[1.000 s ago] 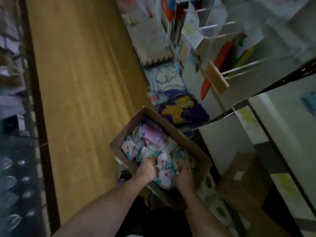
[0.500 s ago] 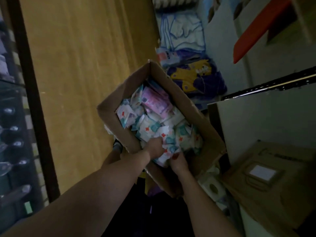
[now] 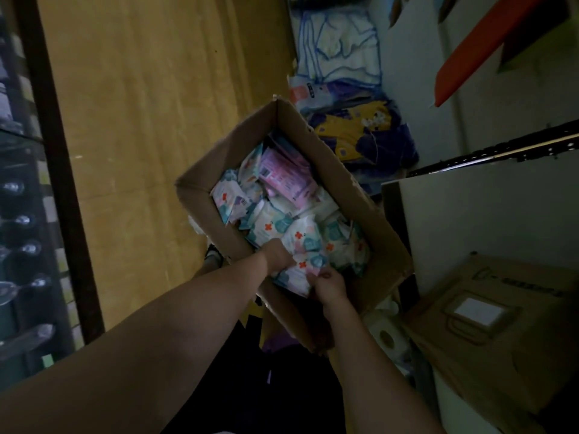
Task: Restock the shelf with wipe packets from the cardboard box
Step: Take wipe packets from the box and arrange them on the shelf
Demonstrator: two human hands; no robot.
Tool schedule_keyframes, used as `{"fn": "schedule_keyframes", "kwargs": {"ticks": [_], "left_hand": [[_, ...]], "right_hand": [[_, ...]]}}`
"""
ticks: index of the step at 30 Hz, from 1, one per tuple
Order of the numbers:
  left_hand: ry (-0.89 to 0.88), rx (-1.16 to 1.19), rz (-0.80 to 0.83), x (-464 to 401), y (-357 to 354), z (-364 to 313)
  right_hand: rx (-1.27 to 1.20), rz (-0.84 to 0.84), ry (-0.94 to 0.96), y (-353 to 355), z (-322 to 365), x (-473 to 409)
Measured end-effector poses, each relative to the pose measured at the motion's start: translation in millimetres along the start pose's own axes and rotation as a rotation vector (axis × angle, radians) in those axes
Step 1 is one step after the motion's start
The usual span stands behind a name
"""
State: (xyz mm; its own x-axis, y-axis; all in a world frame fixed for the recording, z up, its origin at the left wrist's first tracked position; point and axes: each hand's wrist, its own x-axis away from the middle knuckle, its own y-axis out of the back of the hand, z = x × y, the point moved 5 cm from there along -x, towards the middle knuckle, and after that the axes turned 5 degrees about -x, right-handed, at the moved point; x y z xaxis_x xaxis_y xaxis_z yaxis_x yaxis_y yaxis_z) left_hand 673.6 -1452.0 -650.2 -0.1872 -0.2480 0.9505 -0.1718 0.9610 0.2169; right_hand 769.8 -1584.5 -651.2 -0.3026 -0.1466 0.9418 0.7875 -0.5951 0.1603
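Brown corrugated card forms the open cardboard box (image 3: pixel 338 183) in the middle of the frame, its far corner pointing toward the top and its flaps standing up. It is filled with wipe packets (image 3: pixel 275 223), most of them white with teal patches and small red crosses, and a pink packet (image 3: pixel 288 177) lies on top toward the far end. Both forearms reach in from the bottom of the frame to the near end of the box. The left hand (image 3: pixel 279 256) is curled into the packets with its fingers buried among them, so how they close cannot be told exactly. The right hand (image 3: pixel 329 285) sits just beside it, its fingers bent and pinching the edge of a white packet (image 3: pixel 305 266) that lies between the two hands. Yellow-brown wooden floor (image 3: pixel 141 120) fills the upper left. A dark shelf upright (image 3: pixel 59 183) runs down the left side with metal spoons (image 3: pixel 22 220) behind it. At the lower right a closed brown carton (image 3: pixel 501 333) with a white label rests on a pale shelf (image 3: pixel 488 214). Blue and yellow soft packages (image 3: pixel 360 133) lie past the box at the upper middle.
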Motion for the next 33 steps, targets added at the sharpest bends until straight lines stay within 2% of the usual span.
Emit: {"fn": "schedule_keyframes", "kwargs": {"ticks": [5,10,15,19,22,28,33], "left_hand": [[0.064,0.269,0.075,10.1,-0.7,0.4],[0.010,0.105,0.082,20.6,6.1,-5.2],[0.005,0.151,-0.034,34.6,36.9,-4.3],[0.013,0.221,-0.268,35.3,84.1,8.9],[0.039,0.146,-0.392,31.4,109.8,18.2],[-0.006,0.112,-0.362,8.3,101.6,20.1],[0.003,0.137,-0.363,-14.1,86.5,26.0]], "right_hand": [[-0.054,0.106,-0.032,8.0,13.2,13.4],[-0.063,0.162,-0.053,8.3,25.9,27.8],[0.018,0.030,0.013,6.4,37.8,31.0],[0.053,-0.031,0.044,-1.4,46.6,19.1],[0.156,-0.054,0.070,-14.7,58.3,12.0],[0.362,-0.207,0.045,-30.3,54.2,-19.5],[0.082,-0.319,0.048,-32.0,45.0,-38.0]]}}
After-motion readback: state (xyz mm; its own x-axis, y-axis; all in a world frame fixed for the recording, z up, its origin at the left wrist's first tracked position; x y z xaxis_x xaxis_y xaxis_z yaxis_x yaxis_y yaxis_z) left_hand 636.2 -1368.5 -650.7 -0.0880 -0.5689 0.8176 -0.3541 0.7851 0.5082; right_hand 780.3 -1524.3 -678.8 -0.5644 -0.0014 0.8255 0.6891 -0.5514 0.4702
